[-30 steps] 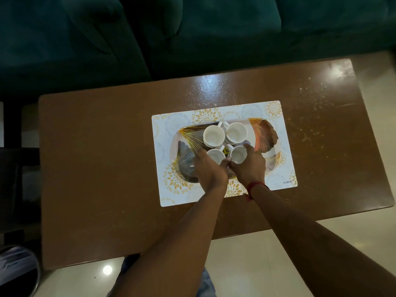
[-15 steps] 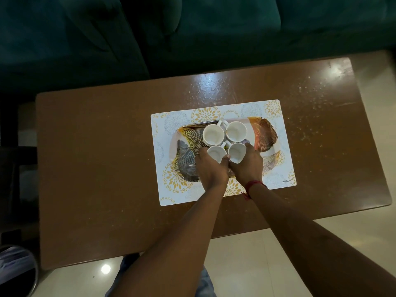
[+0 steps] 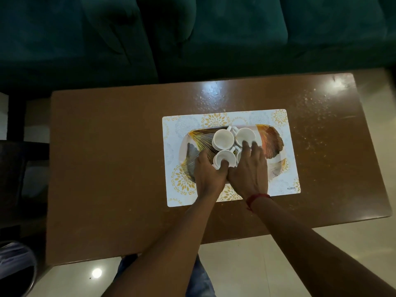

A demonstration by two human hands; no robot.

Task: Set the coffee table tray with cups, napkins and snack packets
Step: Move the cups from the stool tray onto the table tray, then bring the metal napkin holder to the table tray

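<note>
An oval tray (image 3: 273, 139) with gold and dark leaf patterns lies on a white floral placemat (image 3: 286, 181). Several white cups stand close together on the tray: back-left cup (image 3: 223, 139), back-right cup (image 3: 245, 135), front-left cup (image 3: 224, 157). My left hand (image 3: 209, 174) grips the front-left cup, thumb on its near rim. My right hand (image 3: 249, 170) lies flat with fingers spread over the front-right cup (image 3: 238, 156), which is mostly hidden; its fingertips reach the back-right cup. No napkins or snack packets are in view.
The placemat sits right of centre on a brown coffee table (image 3: 107, 168). A dark green sofa (image 3: 214, 39) runs along the far edge. A dark round object (image 3: 15, 271) is on the floor at bottom left, and dark furniture (image 3: 12, 168) stands at the left.
My right hand has opened from its grip on the front-right cup and stretched its fingers forward over it. My left hand stays on the front-left cup. The camera has shifted slightly.
</note>
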